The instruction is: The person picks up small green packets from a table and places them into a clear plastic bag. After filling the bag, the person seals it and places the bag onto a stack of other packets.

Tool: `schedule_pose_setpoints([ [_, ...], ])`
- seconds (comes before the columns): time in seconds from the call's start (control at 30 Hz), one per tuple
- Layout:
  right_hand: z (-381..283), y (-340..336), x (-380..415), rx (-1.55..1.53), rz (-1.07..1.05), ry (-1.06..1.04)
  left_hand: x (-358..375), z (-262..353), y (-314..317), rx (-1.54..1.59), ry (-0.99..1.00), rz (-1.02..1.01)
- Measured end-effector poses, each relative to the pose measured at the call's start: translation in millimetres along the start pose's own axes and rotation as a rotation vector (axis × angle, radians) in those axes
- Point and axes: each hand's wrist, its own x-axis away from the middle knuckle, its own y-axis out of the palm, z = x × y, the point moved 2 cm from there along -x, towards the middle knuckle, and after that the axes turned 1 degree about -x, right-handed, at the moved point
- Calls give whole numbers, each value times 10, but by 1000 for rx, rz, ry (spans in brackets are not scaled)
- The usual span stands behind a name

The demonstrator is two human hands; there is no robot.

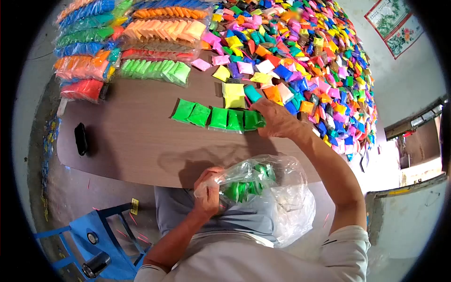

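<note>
A brown table (136, 141) bore a row of green packets (213, 117), with mixed coloured packets (300, 51) heaped beyond that row.
</note>
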Motion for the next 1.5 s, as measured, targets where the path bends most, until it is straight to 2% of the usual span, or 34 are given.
schedule_pose_setpoints([
  [0.07,67,102,15,12,56,-60,52,-69,28,59,-61,17],
  [0.2,167,305,-41,69,213,-207,-25,32,-13,-37,-2,-33],
  [0.27,169,328,-67,26,193,-221,-47,74,-15,-92,33,-40],
  [0.4,126,230,-37,125,196,-169,23,12,28,-21,-142,23],
  [0.5,104,-43,173,-525,212,199,62,-39,36,-8,-178,29],
  [0.53,70,-162,332,-805,239,259,56,-33,30,-8,-166,20],
  [0.6,-67,-402,684,-1108,368,108,5,47,25,-50,-127,0],
  [0.67,-198,-458,1158,-1498,248,-16,12,2,35,-58,-112,17],
  [0.73,-541,-352,1631,-1729,-22,-237,29,-11,23,-69,-94,15],
  [0.8,-897,-371,1758,-1349,-346,-626,35,-54,18,-26,-62,30],
  [0.87,-1392,-144,1934,-1302,-316,-551,18,7,48,-33,-172,44],
  [0.97,-1654,265,1992,-906,-163,-246,20,-5,15,-50,-131,10],
  [1.07,-1579,459,1965,-628,288,1,10,-1,15,-45,-107,12],
  [1.17,-1426,429,1972,-340,651,159,14,-13,-2,-57,-74,8],
  [1.3,-1303,387,1964,-207,706,138,-8,23,6,-94,-42,1],
  [1.33,-1291,399,1933,-160,727,186,-3,14,10,-82,-34,-1],
  [1.43,-1130,442,1814,-317,684,344,-1,-5,9,-70,-18,-4],
  [1.5,-1134,373,1773,-299,647,357,-8,17,14,-89,-20,-4],
])
